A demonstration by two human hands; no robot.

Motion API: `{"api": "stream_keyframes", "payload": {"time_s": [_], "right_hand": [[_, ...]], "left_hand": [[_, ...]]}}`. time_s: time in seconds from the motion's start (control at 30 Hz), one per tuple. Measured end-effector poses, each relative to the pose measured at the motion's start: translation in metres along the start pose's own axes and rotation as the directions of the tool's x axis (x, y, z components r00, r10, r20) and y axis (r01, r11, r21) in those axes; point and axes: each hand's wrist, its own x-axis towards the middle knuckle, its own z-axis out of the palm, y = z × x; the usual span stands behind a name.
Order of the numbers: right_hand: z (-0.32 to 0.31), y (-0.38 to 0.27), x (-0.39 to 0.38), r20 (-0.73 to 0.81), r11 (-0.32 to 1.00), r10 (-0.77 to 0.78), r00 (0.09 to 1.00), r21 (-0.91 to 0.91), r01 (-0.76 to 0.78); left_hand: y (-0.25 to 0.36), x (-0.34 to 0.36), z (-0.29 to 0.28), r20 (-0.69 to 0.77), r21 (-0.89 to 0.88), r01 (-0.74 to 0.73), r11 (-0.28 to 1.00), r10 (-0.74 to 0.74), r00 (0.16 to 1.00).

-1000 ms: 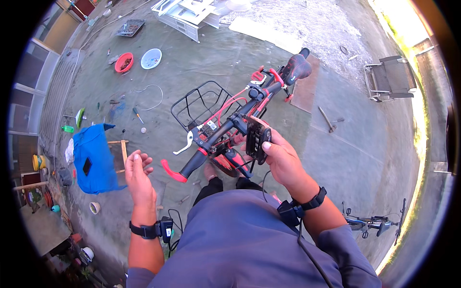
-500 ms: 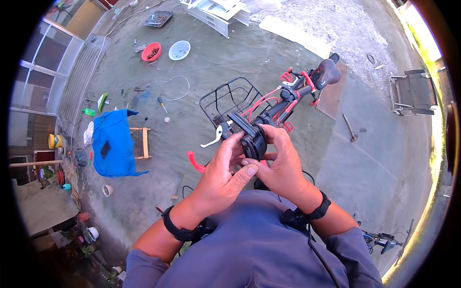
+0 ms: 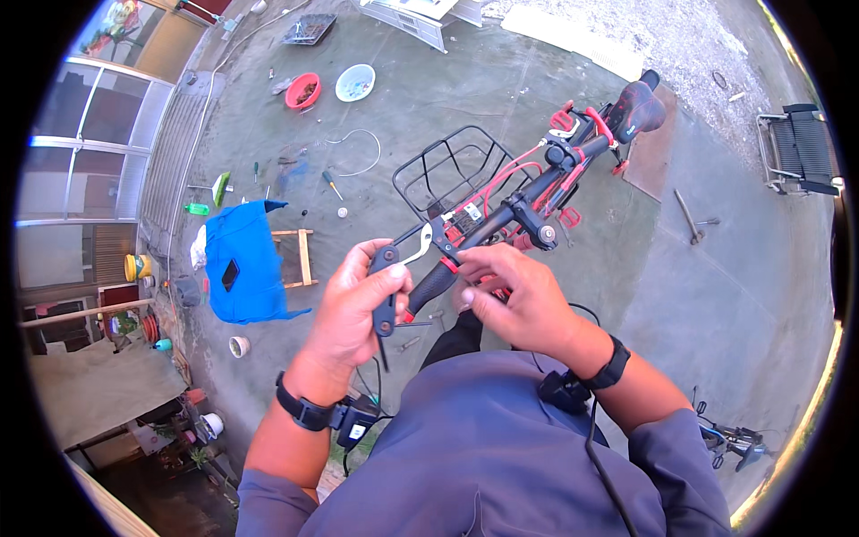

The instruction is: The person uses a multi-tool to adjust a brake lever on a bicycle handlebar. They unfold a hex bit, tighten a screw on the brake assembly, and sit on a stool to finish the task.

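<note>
Just left of a black-and-red bicycle handlebar (image 3: 436, 285), the left hand (image 3: 349, 309) pinches a slim, dark folding tool (image 3: 384, 316), likely stiff, light metal, best held midbody; the right hand (image 3: 523, 302) hovers loosely spread.

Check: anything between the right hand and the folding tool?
Nothing visible blocks the right hand from the folding tool in the left hand; the black handlebar grip and white brake lever show between them, apparently lower down.

matt folding tool (image 3: 385, 315), blue cloth (image 3: 255, 246)
</note>
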Motion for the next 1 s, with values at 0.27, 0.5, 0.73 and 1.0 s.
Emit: {"api": "stream_keyframes", "payload": {"time_s": [0.27,0.5,0.73,1.0], "right_hand": [[0.007,0.06,-0.01,0.0,0.983,0.145,0.989,-0.111,-0.144],[0.007,0.042,-0.002,0.222,0.955,0.029,0.975,0.283,-0.093],[0.009,0.017,0.008,0.159,0.952,-0.212,0.964,0.254,0.168],[-0.001,-0.011,0.009,0.269,0.839,-0.052,0.962,0.534,-0.105]], "left_hand": [[0.025,0.005,-0.012,-0.11,0.352,0.226,0.908,-0.2,0.974],[0.008,0.011,-0.002,-0.135,0.013,0.164,0.986,-0.161,0.978],[-0.01,0.003,0.017,-0.23,-0.101,0.121,0.987,-0.142,0.963],[-0.014,-0.017,0.023,-0.14,0.077,0.187,0.979,-0.175,0.975]]}}
